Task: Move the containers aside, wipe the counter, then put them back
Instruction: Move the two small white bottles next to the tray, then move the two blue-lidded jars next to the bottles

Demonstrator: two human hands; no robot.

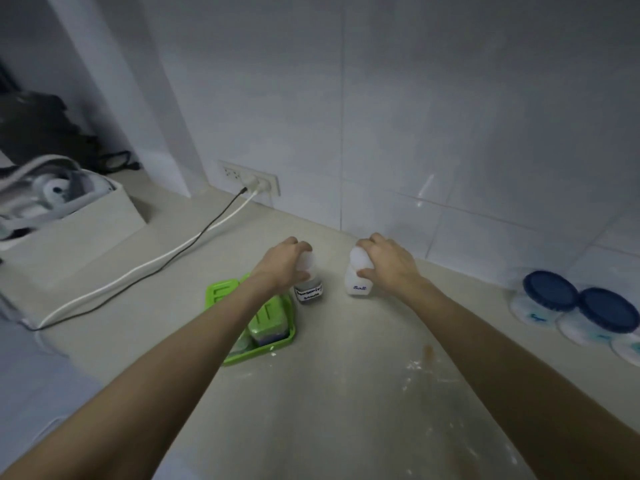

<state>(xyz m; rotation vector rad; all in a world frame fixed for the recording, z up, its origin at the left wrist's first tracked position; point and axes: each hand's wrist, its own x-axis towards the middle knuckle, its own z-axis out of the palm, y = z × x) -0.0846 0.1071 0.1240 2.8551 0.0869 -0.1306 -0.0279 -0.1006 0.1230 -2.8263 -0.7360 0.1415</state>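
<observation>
Two small jars with white lids stand near the back of the beige counter (346,393). My left hand (285,261) grips the lid of the dark jar (309,291), which carries a white label. My right hand (384,259) grips the top of the white salt jar (358,282), labelled "Salt" in blue. Both jars rest upright on the counter, about a hand's width apart. White powder and a small brown stain (428,351) mark the counter in front of them.
A green tray (273,344) holding a green sponge (268,317) lies just left of the dark jar, under my left forearm. Blue-lidded round containers (549,291) sit at the right. Cables (145,268) run from a wall socket (256,181). A beige box (86,220) stands at left.
</observation>
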